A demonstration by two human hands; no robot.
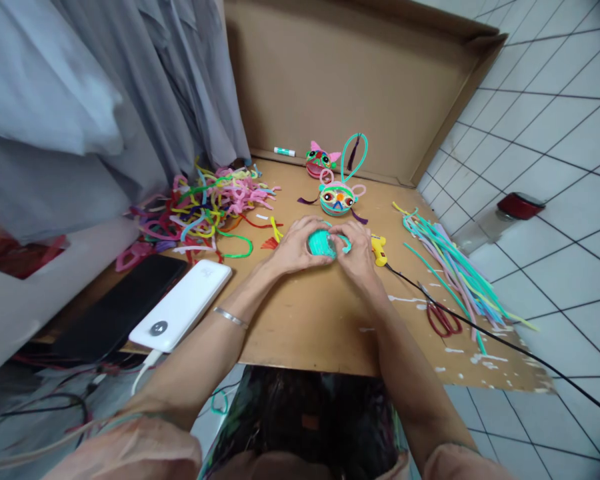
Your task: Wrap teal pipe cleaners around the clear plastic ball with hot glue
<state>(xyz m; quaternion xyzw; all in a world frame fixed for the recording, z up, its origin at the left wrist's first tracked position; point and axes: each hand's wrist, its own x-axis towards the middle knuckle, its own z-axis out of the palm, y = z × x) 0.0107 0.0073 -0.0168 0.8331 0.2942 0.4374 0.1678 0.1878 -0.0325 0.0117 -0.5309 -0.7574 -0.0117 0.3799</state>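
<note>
Between my hands is a rounded teal coil of pipe cleaner [320,244], held just above the board. My left hand [300,245] wraps its thumb and fingers round the coil's left side. At the other side, my right hand [353,250] pinches a curved teal end of it, fingers closed. Behind them sits a finished teal animal-face figure [337,198] with pink ears, a tall loop and dark tassels. A second face figure [319,161], with pink pointed ears, stands farther back. Right beside my right hand lies a yellow glue gun [379,251], partly hidden.
Loose pipe cleaners [220,200] heap up at left; straight ones [450,267] lie at right near red-handled scissors [443,319]. A black cable [480,327] crosses the right side. A white power bank [183,307] and black phone-like slab [125,307] lie front left. Cardboard [350,87] stands behind.
</note>
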